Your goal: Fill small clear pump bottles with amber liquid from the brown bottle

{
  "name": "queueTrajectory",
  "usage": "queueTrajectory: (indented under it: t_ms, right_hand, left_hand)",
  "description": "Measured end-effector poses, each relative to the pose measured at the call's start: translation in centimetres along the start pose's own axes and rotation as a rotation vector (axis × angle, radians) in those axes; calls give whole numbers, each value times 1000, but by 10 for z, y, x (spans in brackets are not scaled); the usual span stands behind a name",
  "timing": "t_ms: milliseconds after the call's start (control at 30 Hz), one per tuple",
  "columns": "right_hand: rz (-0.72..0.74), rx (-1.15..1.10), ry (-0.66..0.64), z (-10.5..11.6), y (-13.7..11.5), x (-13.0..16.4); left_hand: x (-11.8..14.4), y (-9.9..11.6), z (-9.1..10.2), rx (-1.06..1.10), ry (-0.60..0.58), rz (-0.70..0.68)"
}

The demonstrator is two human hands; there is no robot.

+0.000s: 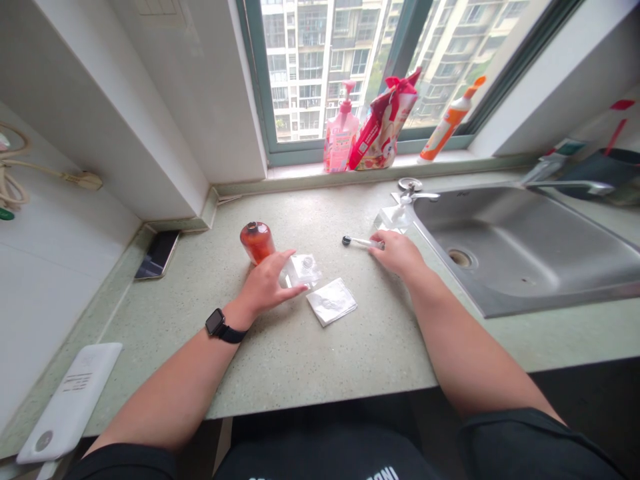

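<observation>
My left hand (267, 283), wearing a black watch (216, 323), has its thumb and fingers on either side of a clear squarish container (306, 267) on the counter; the container's left part is hidden by the hand. Just behind those fingers stands an amber bottle (257, 241) without a cap. Between my hands lies a folded white tissue (333, 302). My right hand (399, 253) is closed on a slim, pale tube with a black round end (357, 242), which points left. A clear pump bottle (394, 218) stands right behind that hand.
A steel sink (520, 297) with a faucet is at the right. On the windowsill stand a pink pump bottle (341, 137), a red bag (385, 127) and an orange-and-white bottle (447, 127). A phone (157, 255) and a white power bank (73, 400) lie at the left.
</observation>
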State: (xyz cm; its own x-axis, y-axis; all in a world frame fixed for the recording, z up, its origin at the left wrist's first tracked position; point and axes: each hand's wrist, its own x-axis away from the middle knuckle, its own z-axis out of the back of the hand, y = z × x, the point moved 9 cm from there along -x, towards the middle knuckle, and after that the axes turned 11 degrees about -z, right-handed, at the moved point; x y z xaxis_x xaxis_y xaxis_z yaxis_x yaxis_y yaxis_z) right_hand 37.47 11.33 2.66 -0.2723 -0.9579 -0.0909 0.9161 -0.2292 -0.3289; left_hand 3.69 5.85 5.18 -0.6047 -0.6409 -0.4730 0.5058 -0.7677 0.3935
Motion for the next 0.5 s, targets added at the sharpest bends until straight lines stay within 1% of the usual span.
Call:
queueTrajectory:
  t_ms: [300,500]
  right_hand:
    - [1,-15,-32,-1,1,0]
    - [-2,-28,-28,-2,3,-2]
  left_hand:
    - [-1,2,1,7,-3,-2]
    - [-1,2,0,4,-6,-5]
